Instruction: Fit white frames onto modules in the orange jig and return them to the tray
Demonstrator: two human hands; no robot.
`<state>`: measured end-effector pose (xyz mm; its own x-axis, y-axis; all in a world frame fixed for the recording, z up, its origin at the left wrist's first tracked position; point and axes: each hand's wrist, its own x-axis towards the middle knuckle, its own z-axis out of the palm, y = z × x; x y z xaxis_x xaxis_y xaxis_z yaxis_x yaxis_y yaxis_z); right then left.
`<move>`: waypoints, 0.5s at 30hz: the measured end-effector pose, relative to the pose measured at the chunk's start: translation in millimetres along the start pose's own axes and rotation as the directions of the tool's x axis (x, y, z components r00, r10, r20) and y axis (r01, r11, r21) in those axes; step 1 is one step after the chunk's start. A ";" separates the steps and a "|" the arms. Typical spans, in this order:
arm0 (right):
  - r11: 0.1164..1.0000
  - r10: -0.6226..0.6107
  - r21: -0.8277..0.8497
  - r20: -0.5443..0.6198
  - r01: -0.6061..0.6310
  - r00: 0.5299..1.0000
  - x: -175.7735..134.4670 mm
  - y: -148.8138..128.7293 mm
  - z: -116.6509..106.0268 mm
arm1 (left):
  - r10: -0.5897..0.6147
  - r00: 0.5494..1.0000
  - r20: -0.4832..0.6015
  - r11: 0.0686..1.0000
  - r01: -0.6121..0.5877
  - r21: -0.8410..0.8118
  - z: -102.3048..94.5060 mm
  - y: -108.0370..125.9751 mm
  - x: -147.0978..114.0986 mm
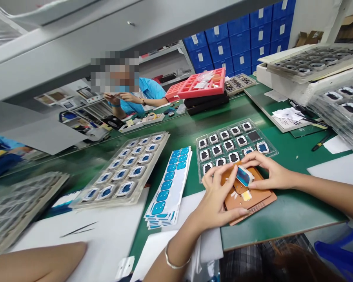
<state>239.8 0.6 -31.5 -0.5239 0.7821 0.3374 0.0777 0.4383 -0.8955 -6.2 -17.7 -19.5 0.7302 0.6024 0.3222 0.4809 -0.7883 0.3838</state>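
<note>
I see: right hand (pixel 269 171) pinching blue-faced casing (pixel 244 177) above orange jig (pixel 264 197) | left hand (pixel 217 199) spread across jig | risk: weak pinch drops casing

A green workbench (pixel 291 149), trays (pixel 148 174) of small parts (pixel 126 188) and stacked blue bins (pixel 241 43) show an assembly workshop.

A white-rimmed part (pixel 244 177) with a glossy blue face tilts over an orange-brown block (pixel 258 200).
</note>
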 end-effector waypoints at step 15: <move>0.861 -0.090 -0.494 -0.389 -0.125 0.917 19.5 35.5 -48.7 | -0.015 0.997 0.082 1.000 0.013 0.025 -2.1 -3.2 -4.9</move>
<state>273.7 53.0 -42.6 -0.1571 0.8499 0.5029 0.5510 0.4980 -0.6696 -12.3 -17.8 -20.5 0.7605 0.6016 0.2443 0.5020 -0.7834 0.3663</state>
